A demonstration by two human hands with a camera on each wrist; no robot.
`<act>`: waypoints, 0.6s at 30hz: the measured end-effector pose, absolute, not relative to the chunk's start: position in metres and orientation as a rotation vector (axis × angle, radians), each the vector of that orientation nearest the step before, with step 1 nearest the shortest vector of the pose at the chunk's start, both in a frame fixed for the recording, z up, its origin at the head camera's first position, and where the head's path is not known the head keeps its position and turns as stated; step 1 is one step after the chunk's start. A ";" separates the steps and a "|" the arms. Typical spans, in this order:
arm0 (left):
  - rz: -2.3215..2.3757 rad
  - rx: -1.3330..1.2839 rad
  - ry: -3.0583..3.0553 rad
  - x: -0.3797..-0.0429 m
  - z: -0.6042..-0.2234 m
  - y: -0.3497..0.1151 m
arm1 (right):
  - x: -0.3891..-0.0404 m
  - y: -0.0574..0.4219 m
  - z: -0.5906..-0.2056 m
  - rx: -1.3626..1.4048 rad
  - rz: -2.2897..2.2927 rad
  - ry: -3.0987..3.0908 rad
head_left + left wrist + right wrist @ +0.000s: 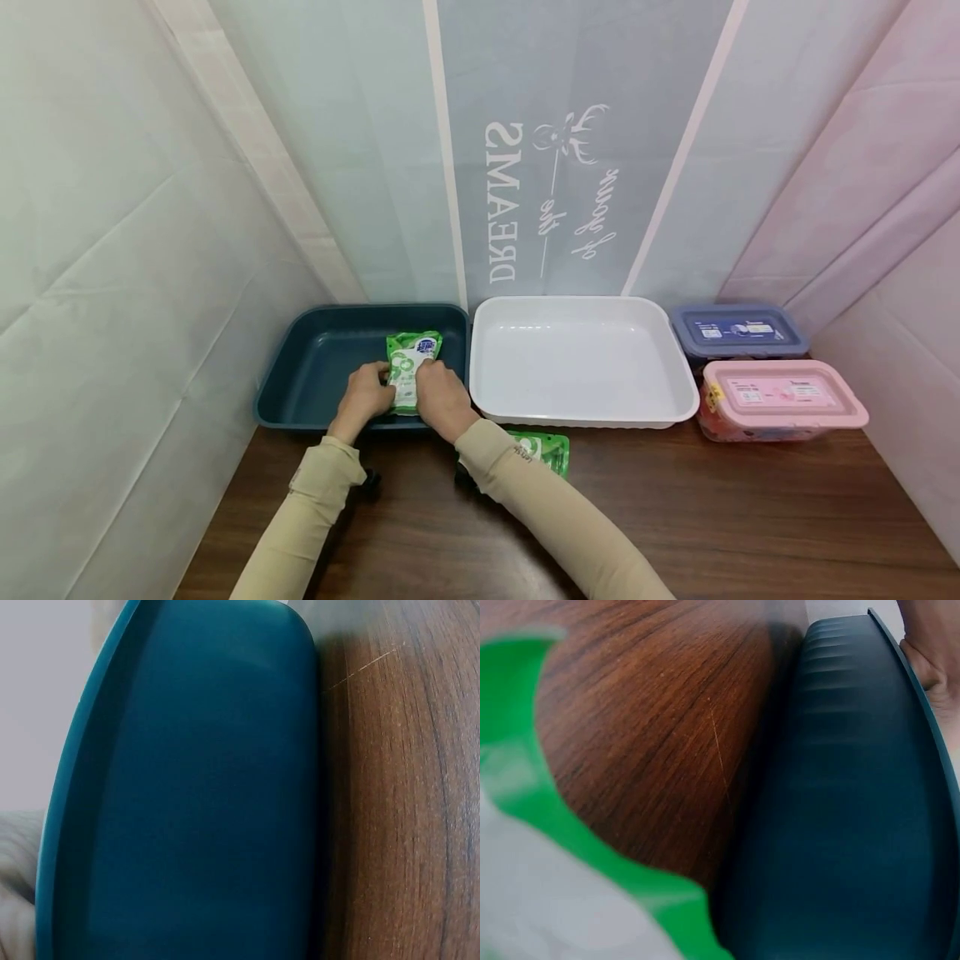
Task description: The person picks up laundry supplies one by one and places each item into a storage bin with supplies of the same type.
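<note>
A green-and-white pouch [405, 375] with a blue emblem stands over the right part of a dark teal tray [322, 350] in the head view. My left hand [366, 393] grips the pouch's left edge. On its right edge my right hand [441, 395] holds it with curled fingers. In the left wrist view the tray's outer wall [202, 787] fills the middle, and only a blurred bit of hand shows past its rim. The tray wall [840, 810] likewise takes up the right wrist view's right side.
Another green-and-white pouch [553, 452] lies on the brown wooden table [712, 508], partly behind my right sleeve. A white tray [577, 367] stands right of the teal one. Beyond it are a blue-lidded box [738, 329] and a pink-lidded box [783, 398].
</note>
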State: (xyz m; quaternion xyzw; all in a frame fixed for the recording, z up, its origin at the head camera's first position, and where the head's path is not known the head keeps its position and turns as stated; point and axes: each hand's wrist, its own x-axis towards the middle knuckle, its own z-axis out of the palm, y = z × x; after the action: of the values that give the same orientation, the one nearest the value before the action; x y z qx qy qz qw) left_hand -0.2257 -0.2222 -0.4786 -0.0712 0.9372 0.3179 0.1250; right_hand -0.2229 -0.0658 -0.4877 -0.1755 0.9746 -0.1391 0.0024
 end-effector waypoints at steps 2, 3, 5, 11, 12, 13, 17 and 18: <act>0.910 -0.203 2.727 -0.225 -0.478 -0.222 | -0.223 -0.067 -0.488 -0.530 -0.408 3.050; 0.906 -0.205 2.724 -0.225 -0.478 -0.222 | -0.223 -0.067 -0.488 -0.520 -0.402 3.041; 0.887 -0.204 2.724 -0.225 -0.478 -0.222 | -0.222 -0.068 -0.487 -0.501 -0.399 3.018; 0.901 -0.215 2.739 -0.223 -0.478 -0.224 | -0.222 -0.067 -0.485 -0.534 -0.390 2.984; 0.911 -0.219 2.742 -0.224 -0.478 -0.224 | -0.222 -0.067 -0.485 -0.540 -0.386 2.987; 0.917 -0.217 2.748 -0.224 -0.478 -0.224 | -0.222 -0.067 -0.485 -0.544 -0.378 2.990; 0.921 -0.201 2.768 -0.224 -0.478 -0.223 | -0.222 -0.065 -0.482 -0.549 -0.385 2.998; 0.923 -0.198 2.772 -0.224 -0.478 -0.223 | -0.221 -0.065 -0.482 -0.555 -0.387 3.003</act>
State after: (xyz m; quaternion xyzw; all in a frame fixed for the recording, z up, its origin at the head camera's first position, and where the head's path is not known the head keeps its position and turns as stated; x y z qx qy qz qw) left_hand -0.2235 -0.2226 -0.4783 -0.0671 0.9412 0.3136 0.1066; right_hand -0.2210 -0.0647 -0.4818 -0.1803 0.9751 -0.1256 0.0314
